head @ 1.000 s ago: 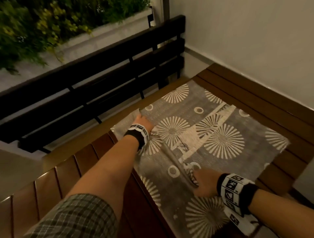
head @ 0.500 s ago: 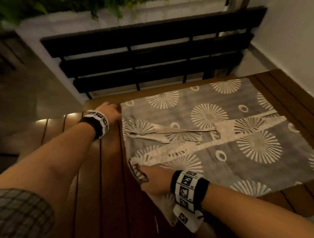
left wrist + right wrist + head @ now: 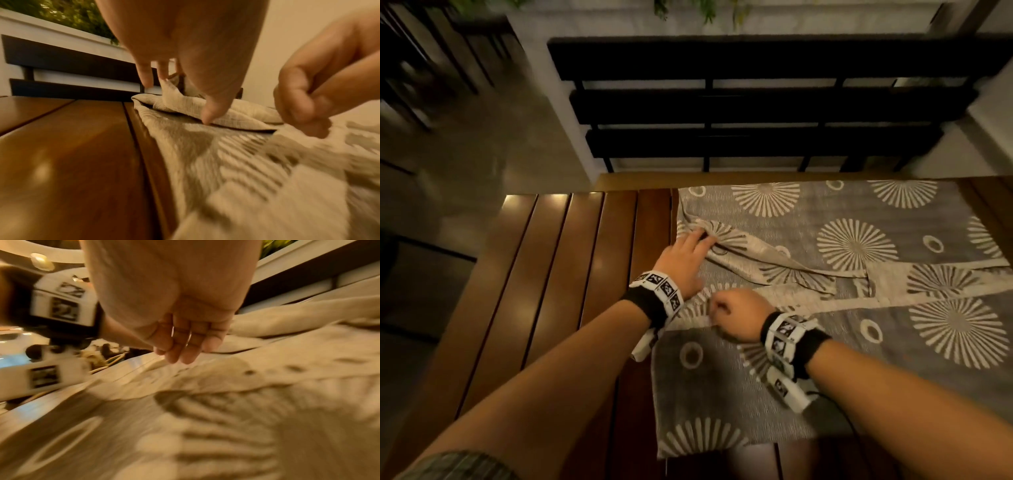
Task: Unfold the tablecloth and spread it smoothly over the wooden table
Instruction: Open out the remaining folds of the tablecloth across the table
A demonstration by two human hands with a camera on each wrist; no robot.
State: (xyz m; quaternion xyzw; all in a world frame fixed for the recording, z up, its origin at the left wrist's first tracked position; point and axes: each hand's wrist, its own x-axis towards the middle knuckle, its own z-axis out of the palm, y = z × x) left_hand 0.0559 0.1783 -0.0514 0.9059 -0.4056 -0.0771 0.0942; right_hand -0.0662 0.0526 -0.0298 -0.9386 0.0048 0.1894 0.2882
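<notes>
A grey tablecloth (image 3: 808, 212) with white sunburst prints lies partly folded on the right part of the wooden slatted table (image 3: 568, 274). A pale flap (image 3: 750, 253) is doubled back across its middle. My left hand (image 3: 698, 241) reaches over the cloth's left edge with straight fingers on the bunched end of that flap. In the left wrist view its thumb (image 3: 207, 116) presses the fold. My right hand (image 3: 724, 308) sits just nearer, curled, and pinches a cloth edge; the right wrist view shows its fingers (image 3: 180, 350) curled inward. The two hands are close together.
Bare wooden slats (image 3: 534, 308) stretch to the left of the cloth. A black slatted bench back (image 3: 722, 102) stands just beyond the table's far edge, with a white ledge and plants above it. Tiled floor (image 3: 465, 154) lies off the left side.
My left hand has left the cloth's far left corner and come onto the folded flap. The right hand has slid toward it, still gripping the cloth edge. The view has shifted left.
</notes>
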